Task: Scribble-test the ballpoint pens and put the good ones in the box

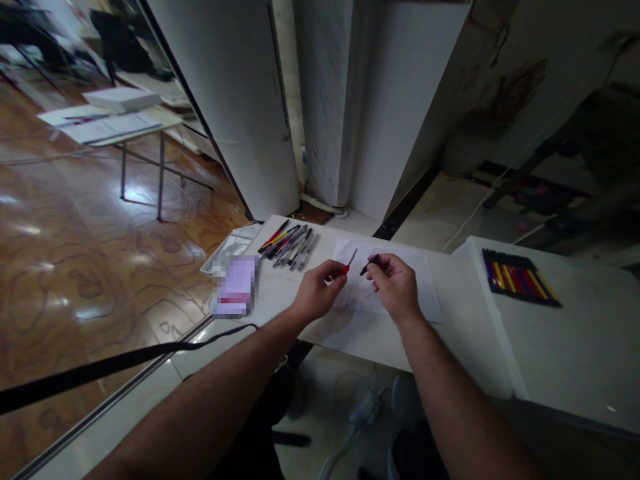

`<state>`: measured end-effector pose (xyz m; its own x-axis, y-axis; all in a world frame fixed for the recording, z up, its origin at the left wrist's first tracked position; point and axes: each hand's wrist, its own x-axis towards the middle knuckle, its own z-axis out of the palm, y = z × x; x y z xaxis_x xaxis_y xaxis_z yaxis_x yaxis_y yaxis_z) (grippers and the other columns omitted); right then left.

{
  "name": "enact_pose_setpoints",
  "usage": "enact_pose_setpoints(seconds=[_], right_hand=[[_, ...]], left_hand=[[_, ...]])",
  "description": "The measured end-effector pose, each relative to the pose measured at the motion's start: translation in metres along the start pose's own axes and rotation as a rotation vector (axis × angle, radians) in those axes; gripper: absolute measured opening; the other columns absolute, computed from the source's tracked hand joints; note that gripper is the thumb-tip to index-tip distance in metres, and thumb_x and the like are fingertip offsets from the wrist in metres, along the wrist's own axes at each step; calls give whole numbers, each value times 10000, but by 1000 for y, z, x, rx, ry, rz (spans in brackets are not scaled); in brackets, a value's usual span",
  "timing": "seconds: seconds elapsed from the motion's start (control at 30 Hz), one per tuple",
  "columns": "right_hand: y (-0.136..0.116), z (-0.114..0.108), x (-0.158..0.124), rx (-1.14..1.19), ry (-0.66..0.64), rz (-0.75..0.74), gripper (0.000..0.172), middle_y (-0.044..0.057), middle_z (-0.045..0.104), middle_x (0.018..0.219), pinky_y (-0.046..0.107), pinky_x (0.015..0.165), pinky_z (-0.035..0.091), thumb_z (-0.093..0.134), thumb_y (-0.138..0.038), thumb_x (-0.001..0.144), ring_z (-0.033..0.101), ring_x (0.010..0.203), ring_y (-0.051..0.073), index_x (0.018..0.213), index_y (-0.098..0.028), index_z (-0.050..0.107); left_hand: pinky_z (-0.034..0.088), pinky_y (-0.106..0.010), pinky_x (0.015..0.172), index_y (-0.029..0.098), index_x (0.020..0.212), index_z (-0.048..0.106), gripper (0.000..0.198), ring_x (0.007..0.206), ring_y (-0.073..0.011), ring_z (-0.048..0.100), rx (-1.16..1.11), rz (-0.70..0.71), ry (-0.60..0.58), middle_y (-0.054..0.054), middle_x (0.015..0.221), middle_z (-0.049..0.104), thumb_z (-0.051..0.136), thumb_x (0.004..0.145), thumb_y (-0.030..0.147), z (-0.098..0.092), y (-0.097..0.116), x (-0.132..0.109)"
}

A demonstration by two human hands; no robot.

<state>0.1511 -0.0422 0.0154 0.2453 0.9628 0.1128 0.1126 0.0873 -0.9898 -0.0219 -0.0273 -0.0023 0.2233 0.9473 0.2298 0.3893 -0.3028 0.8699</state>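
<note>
My left hand (319,290) is closed in a pinch on a small red pen part (346,269); a thin dark shaft sticks up and away from it. Just to the right, my right hand (399,285) grips a short black pen piece (369,267), tilted, with its lower end toward the left hand. The two pieces are apart. Under both hands lies a white sheet of paper (425,287) with handwritten lines on it. Left of the paper, several pens (290,245) lie in a loose pile, some clear-barrelled, others red, yellow or black.
A pixelated purple item (239,283) and a white tray (213,263) are at the table's left end. A case of coloured pens (523,277) lies on the white surface to the right. A black strap (150,350) crosses the lower left. Cables (367,410) run below.
</note>
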Motion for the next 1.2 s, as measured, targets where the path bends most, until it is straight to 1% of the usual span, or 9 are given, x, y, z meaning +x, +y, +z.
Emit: enact_pose_setpoints(seconds=[0.23,0.43,0.57,0.9,1.2], right_hand=[[-1,3,-3,-16,-36,-62,248,16,669,710,222,503,450,658,-352,761,567,569,114,926,-168,677],[0,4,-5,-74,-61,-64,235,32,694,746,231,522,456,652,-368,765,577,576,122,894,-174,683],[1,5,-5,-106,-58,-82,222,33,696,746,233,530,458,647,-361,768,582,587,128,889,-178,686],[-2,4,-6,-90,-36,-88,216,31,695,755,239,553,467,662,-349,768,582,593,126,895,-177,687],[-1,5,-6,-104,-22,-101,214,32,694,735,247,564,476,665,-350,760,598,608,137,874,-171,693]], left_hand=[[474,-244,676,185,900,665,117,735,-132,616,13,29,-54,-7,803,692,590,815,213,5,4,-4],[466,-241,663,187,876,662,98,719,-131,613,33,33,-53,2,779,686,593,811,213,4,7,-4],[463,-238,661,188,871,663,97,722,-130,612,23,34,-47,2,779,687,593,806,198,3,9,-4],[462,-254,691,192,875,664,97,727,-132,608,42,46,-57,1,797,691,595,808,205,4,6,-4],[461,-251,701,182,880,665,101,739,-133,613,40,40,-64,-4,800,695,593,814,204,3,8,-4]])
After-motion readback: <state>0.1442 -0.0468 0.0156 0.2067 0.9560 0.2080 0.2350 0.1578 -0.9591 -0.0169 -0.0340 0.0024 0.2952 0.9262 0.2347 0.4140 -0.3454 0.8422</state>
